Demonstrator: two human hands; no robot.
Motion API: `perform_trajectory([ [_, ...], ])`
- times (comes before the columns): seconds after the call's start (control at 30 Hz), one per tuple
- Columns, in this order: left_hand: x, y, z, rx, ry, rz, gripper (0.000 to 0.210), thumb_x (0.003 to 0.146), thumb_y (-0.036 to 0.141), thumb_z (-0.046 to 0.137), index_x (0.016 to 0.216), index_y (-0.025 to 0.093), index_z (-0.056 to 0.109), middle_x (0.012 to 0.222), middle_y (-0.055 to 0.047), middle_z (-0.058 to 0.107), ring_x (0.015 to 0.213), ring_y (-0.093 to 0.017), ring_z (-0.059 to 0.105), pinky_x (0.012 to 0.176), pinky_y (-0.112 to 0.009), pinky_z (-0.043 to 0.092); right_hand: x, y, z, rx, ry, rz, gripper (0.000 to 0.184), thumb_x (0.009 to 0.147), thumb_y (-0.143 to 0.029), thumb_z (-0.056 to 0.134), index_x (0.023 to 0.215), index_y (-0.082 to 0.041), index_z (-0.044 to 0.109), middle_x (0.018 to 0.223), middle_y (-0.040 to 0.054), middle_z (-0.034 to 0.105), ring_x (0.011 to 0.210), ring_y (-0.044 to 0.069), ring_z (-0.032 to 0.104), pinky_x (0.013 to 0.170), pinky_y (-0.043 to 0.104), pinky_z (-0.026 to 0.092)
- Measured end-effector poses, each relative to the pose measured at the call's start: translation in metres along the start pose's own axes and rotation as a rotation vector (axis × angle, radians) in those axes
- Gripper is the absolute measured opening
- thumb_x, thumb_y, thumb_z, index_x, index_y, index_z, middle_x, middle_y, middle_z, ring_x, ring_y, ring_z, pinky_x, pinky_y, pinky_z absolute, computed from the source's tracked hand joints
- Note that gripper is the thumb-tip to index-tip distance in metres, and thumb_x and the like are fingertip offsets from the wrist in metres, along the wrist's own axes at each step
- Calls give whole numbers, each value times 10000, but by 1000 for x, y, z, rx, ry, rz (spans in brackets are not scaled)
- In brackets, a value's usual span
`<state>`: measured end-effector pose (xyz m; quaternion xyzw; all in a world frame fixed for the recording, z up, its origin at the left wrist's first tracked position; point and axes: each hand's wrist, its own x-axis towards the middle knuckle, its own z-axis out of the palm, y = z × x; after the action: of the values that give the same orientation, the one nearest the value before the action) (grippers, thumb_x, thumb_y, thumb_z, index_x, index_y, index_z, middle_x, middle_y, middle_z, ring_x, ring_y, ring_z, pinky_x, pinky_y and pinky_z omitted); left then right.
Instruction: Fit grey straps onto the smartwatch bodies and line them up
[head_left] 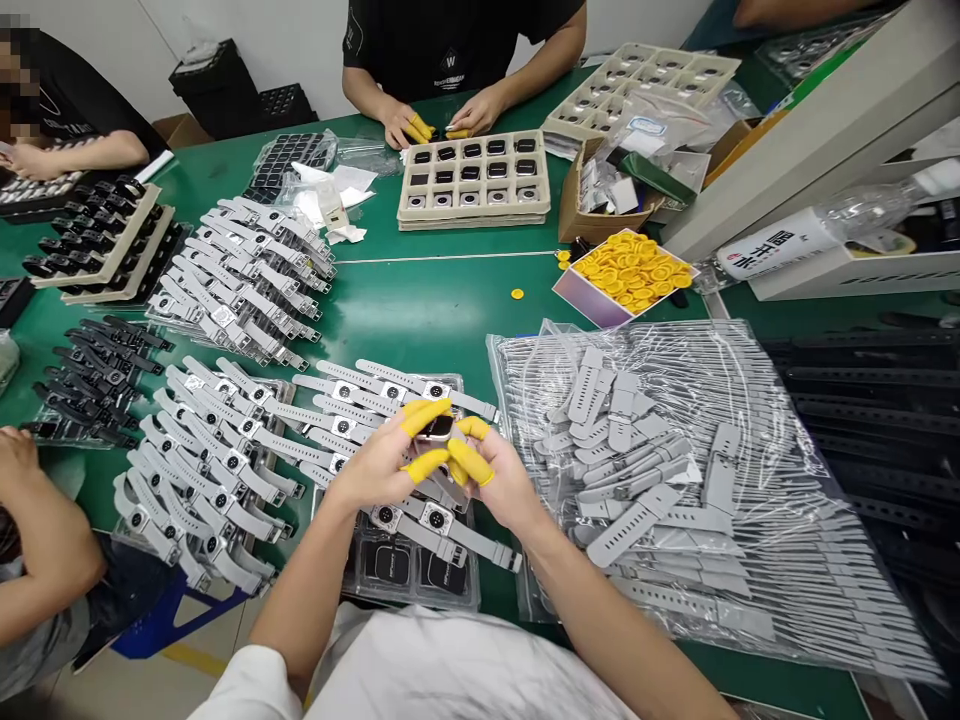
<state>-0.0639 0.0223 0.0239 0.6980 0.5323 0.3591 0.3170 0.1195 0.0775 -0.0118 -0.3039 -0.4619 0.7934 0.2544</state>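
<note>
Just above the tray, a smartwatch case (437, 428) with a dark screen is gripped by my left hand (379, 462), its yellow-cotted fingers at the top and the thumb below. My right hand (495, 475), also in yellow finger cots, is closed with its fingertips at the case's right and lower edge. Whether a strap end is between those fingertips is hidden. Under my hands, grey-strapped watches (437, 518) lie across a clear plastic tray (360, 590) with black square compartments. Right of my right hand, loose grey straps (634, 525) rest on bagged straps (817, 560).
Stacks of grey-strapped watches (217, 480) and black-strapped watches (97, 375) stand left. Ahead are a box of yellow finger cots (634, 275), a beige compartment tray (474, 215) and a co-worker's hands (480, 110). A plastic bottle (817, 235) lies at right; another person's arm (45, 540) is at left.
</note>
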Motion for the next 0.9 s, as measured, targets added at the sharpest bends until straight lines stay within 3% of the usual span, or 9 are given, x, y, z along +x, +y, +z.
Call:
perform_trajectory([
  [0.17,-23,17,-52,286,-33,-184,522,1020,174,471,1536,236,419,1317,-100,698,1180,-239,683,1018,-432,586,-5,-6,-2,-617,-35,-200,233,999,-428,568,1034,-213,651,691,-31,559,606,144,467,588,290,374],
  [0.3,-56,21,-98,617,-76,-256,354,969,111,435,1246,197,639,1166,-97,738,1058,-262,687,932,-447,587,-10,-10,4,-896,-128,-370,298,1057,-371,451,958,-210,682,835,47,620,713,187,553,670,334,424],
  [0.4,-86,24,-118,725,-167,-288,335,947,97,400,1147,183,655,1099,-109,728,1023,-270,671,889,-432,572,-18,-8,16,-1115,-201,-412,352,1079,-365,397,987,-214,702,945,92,645,762,210,592,654,341,441],
  [0.53,-122,27,-125,594,-284,-426,257,971,150,411,1096,201,629,1029,-69,709,923,-218,663,806,-332,554,-38,7,44,-1348,-354,-386,227,1052,-249,459,1129,-198,667,890,95,685,749,235,617,584,338,423],
  [0.67,-140,16,-116,602,-364,-453,261,948,116,419,972,213,660,855,-43,646,822,-210,601,837,-340,518,-55,27,70,-1451,-455,-354,155,1002,-117,517,1027,-193,649,872,98,688,788,253,641,552,344,421],
  [0.8,-141,1,-108,718,-351,-413,328,959,67,366,1017,206,657,875,-50,618,879,-233,558,985,-454,478,-57,32,81,-1549,-403,-265,126,1006,-138,543,1020,-191,656,920,108,682,843,262,664,543,332,434],
  [0.9,-142,4,-107,756,-204,-385,231,1011,163,408,1021,200,636,996,-84,640,959,-271,563,962,-487,494,-61,22,76,-1531,-346,-247,110,1015,-230,571,1041,-189,670,980,120,687,879,272,674,559,337,462],
])
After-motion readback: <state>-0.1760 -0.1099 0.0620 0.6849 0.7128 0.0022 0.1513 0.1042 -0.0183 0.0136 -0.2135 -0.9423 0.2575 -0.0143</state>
